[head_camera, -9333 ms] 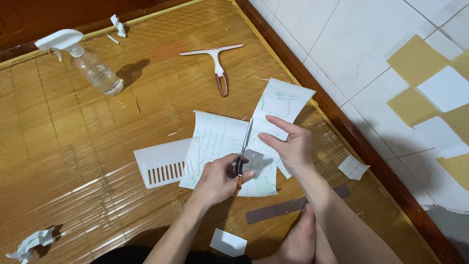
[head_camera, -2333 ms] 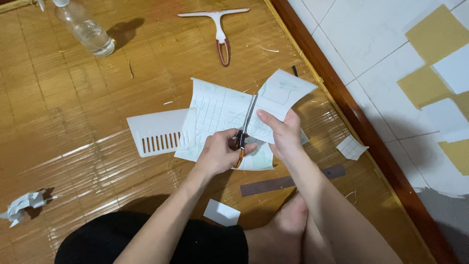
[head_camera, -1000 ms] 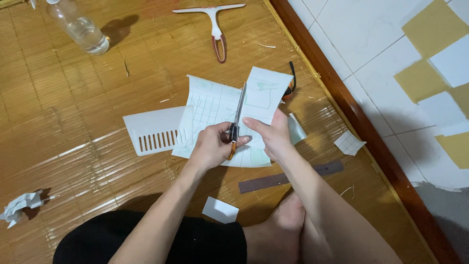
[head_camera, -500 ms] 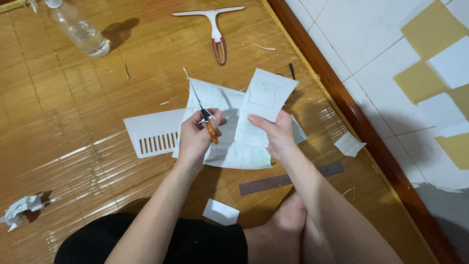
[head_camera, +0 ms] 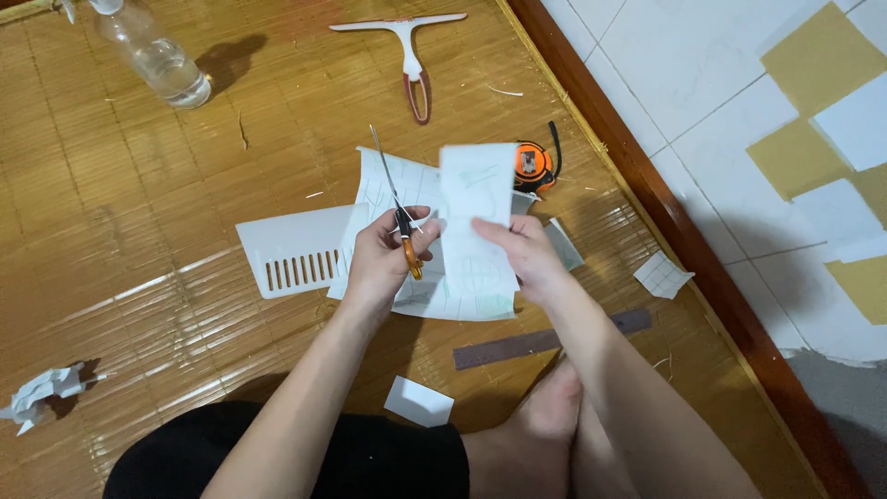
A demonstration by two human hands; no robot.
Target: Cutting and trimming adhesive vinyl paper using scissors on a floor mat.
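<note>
Scissors, one pair, orange-handled, are gripped in the left hand, blades closed and pointing up and away, above one large printed sheet lying on the bamboo mat. One narrow cut paper strip is pinched upright by the right hand. Head view, also counted: one white slotted plastic panel, one orange tape measure, one dark ruler, one squeegee, one clear spray bottle, one crumpled paper, three loose offcuts.
</note>
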